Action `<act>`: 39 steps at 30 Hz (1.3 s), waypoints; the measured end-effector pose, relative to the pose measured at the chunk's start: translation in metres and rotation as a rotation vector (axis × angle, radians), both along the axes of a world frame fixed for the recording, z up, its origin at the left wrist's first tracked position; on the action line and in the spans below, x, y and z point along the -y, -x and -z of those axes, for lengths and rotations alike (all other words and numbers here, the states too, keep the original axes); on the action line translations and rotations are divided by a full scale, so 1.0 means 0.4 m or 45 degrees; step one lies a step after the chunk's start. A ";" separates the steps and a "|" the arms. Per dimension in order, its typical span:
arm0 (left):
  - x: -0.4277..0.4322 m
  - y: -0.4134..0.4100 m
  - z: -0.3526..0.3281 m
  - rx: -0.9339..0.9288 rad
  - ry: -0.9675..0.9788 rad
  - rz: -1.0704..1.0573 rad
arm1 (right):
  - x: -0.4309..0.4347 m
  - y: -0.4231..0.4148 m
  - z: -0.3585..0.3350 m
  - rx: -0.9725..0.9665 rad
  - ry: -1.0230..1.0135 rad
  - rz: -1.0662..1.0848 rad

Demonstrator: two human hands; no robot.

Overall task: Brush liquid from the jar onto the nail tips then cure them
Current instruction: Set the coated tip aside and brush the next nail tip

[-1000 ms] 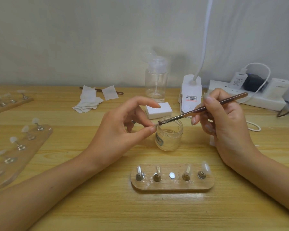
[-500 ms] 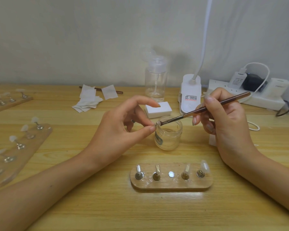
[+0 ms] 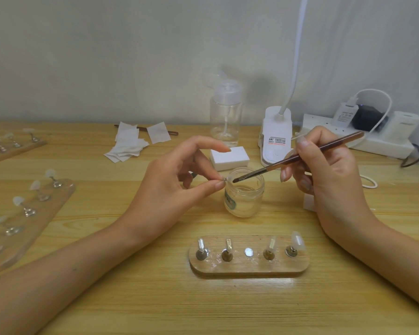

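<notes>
head-worn, looking down over table (image 3: 131,310)

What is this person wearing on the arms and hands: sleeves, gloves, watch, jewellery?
The left hand and right hand are bare, with no gloves. Both forearms are bare to the frame edge: no sleeve, watch or bracelet in view. The fingernails look unpainted. A dark speck among the left hand's fingers might be a ring; it is too small to tell.
</notes>
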State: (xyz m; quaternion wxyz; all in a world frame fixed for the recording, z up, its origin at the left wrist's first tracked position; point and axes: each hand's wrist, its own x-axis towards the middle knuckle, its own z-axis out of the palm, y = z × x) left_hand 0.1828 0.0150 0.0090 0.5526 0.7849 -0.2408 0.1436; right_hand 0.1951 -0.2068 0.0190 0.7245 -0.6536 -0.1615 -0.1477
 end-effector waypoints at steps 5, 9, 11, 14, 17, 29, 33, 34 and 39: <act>0.001 0.000 -0.001 0.005 0.000 0.008 | 0.000 0.001 -0.002 0.028 -0.058 -0.041; -0.002 0.000 0.001 0.006 0.004 0.011 | -0.006 0.002 -0.001 0.027 0.003 -0.087; -0.003 -0.001 0.001 0.003 0.011 0.013 | -0.005 0.000 -0.001 0.016 0.010 -0.053; -0.002 -0.003 0.003 0.007 0.013 0.024 | 0.003 -0.005 0.001 -0.009 0.005 0.010; -0.003 -0.004 0.005 -0.008 0.049 0.028 | 0.009 -0.006 0.001 0.005 -0.061 0.018; -0.005 -0.006 0.007 -0.050 0.068 0.030 | -0.002 0.005 -0.004 0.022 -0.046 -0.068; -0.004 -0.006 0.008 -0.053 0.061 0.027 | -0.005 0.005 -0.003 0.032 0.016 -0.082; -0.005 -0.008 0.009 -0.057 0.063 0.026 | -0.004 0.004 -0.002 0.023 0.020 -0.059; -0.005 -0.004 0.005 -0.082 0.093 0.020 | 0.007 -0.010 0.002 -0.039 -0.031 0.046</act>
